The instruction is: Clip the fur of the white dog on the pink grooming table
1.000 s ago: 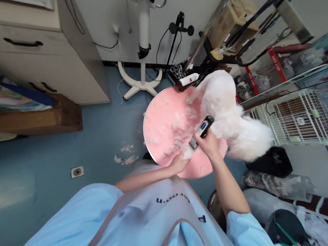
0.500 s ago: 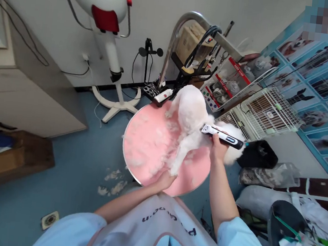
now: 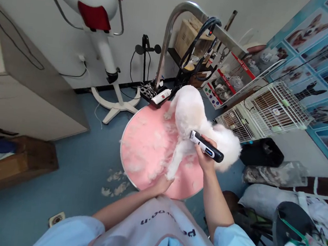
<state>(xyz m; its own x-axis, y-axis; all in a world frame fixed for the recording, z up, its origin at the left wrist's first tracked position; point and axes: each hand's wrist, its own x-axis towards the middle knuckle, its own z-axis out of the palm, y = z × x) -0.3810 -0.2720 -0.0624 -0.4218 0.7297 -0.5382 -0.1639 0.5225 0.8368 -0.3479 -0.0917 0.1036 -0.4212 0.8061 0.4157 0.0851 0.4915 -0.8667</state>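
Note:
A white dog (image 3: 189, 108) stands on a round pink grooming table (image 3: 140, 144) strewn with loose white fur. Its fluffy head is toward the right, and its body is trimmed short. My right hand (image 3: 207, 154) is wrapped round a black and white hair clipper (image 3: 207, 147), whose blade end touches the fur by the dog's shoulder. My left hand (image 3: 163, 184), at the table's near edge, grips the paw of the dog's outstretched leg (image 3: 177, 160). The fingers of that hand are partly hidden.
A metal grooming arm (image 3: 170, 33) rises behind the table, with black straps hanging from it. A tool tray (image 3: 152, 94) with scissors and a white bottle sits at the table's far edge. A white stand dryer (image 3: 98, 36) is at back left, wire cages (image 3: 272, 107) at right.
My right hand has moved the clipper left and slightly down, from the dog's upper back to the shoulder area. My left hand still holds the paw. The view has shifted slightly.

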